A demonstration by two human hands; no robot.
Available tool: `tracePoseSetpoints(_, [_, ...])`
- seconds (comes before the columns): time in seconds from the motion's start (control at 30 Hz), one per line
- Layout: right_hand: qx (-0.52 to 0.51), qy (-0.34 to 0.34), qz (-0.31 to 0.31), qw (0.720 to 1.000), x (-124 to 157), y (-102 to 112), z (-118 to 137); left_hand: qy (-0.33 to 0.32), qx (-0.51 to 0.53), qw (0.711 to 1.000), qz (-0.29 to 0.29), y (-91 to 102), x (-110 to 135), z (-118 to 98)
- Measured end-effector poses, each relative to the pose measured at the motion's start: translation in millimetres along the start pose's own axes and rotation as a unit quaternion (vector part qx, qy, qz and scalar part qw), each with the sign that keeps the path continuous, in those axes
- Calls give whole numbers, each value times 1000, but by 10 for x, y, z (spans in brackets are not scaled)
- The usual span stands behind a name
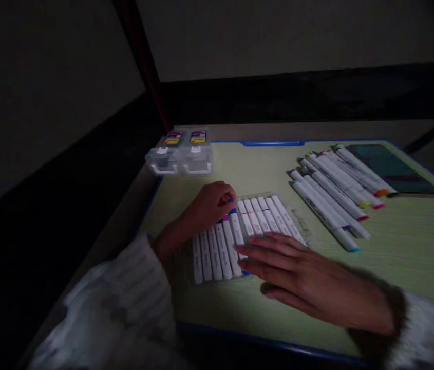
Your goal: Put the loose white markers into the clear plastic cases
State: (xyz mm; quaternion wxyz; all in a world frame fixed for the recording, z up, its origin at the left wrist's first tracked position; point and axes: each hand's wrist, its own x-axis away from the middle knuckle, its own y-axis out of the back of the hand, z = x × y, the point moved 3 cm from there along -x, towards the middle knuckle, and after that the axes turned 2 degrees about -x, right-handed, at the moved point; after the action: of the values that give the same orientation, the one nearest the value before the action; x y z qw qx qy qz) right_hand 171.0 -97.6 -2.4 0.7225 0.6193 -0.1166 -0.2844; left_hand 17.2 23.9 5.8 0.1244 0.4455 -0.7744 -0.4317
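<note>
1. The tray (302, 226) lies at the centre of the frame, flat on the table (255, 167); it holds two groups of pens, one left of its middle and one right, most of them side by side with white ends showing.
2. Judged from this layout, the tray looks largely filled; the blue pen (236, 224), between the two groups, seems to be the one being settled or adjusted.
3. The left hand (212, 206), just left of centre, has thumb and forefinger pinched together at the blue pen's upper end; how firm the pinch is cannot be told; a purple-ended pen (225, 219) lies just beside.
4. The right hand (297, 270), lower right of centre, is spread out and palm down, grasping nothing that shows; its fingertips reach over the lower part of the tray; whether they press on the pens or only hover is unclear.
5. What appears left over is the pile (336, 177) of loose pens at the right of the frame, outside the tray; a dark tablet (394, 169) lies beside it, partly covered; the clear boxes (197, 160) stand at upper left of centre.
6. The right hand hides the lower ends of the right group; the left hand covers upper ends of the left group; the light is dim, the pen labels are unreadable, and overlaps in the pile prevent a sure count.
</note>
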Motion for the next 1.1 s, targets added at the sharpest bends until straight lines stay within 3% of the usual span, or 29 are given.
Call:
tracePoseSetpoints(0.6, [-7,-4,-15,1000,-12,-5,5,26,-47,999,-5,30,7,65])
tracePoseSetpoints(1.1, [13,-5,-11,1000,-38,1,26,72,23,997,23,-18,1,190])
